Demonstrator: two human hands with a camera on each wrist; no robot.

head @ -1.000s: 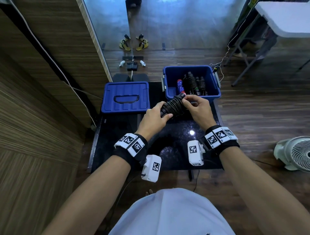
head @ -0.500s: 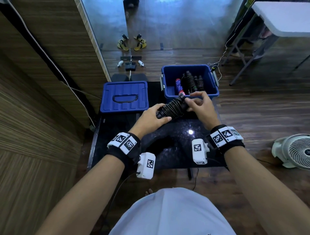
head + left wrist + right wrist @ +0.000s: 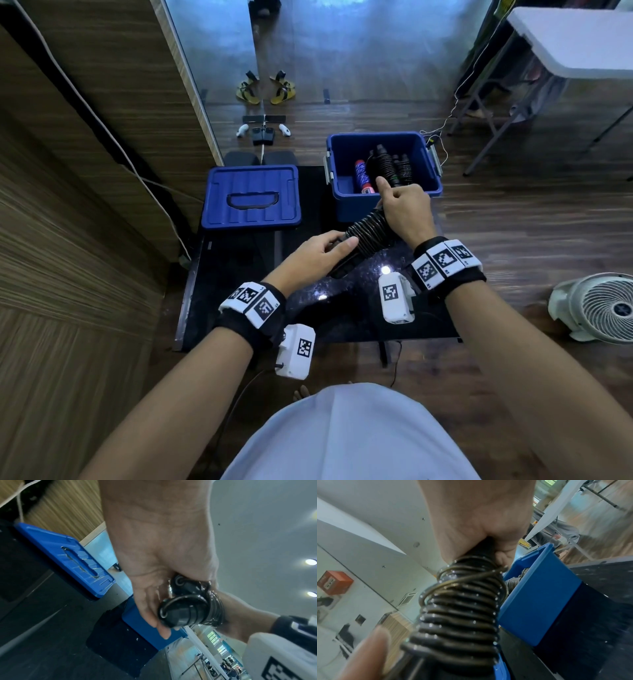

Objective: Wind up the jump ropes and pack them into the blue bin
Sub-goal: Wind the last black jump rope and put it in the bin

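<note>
While your right hand (image 3: 406, 209) clamps the upper end of the wound jump rope (image 3: 371, 233), your left hand (image 3: 315, 253) holds the lower handle ends, fingers curled under them and thumb lying along the coils. The bundle hangs tilted above the black table (image 3: 239, 274), just in front of the blue bin (image 3: 346, 205) and not yet inside it.

Expect it to feel light but springy: the thin, glossy black cord is wrapped in tight rings around the two hard plastic handles, and it looks slick enough to slide. One strand crosses the coils loosely near your right fist, so that end may be ready to unwind, though the blur in the right wrist view makes this hard to confirm. Take hold across the coils themselves, pinning that stray strand under a finger, rather than by the bare handle tips.

Inside the bin lie other wound ropes (image 3: 387, 166), ribbed and dark, beside a red-and-blue handle (image 3: 361, 176). The bin's lid (image 3: 251, 197), moulded blue plastic with a recessed grip, rests flat to the left.
</note>
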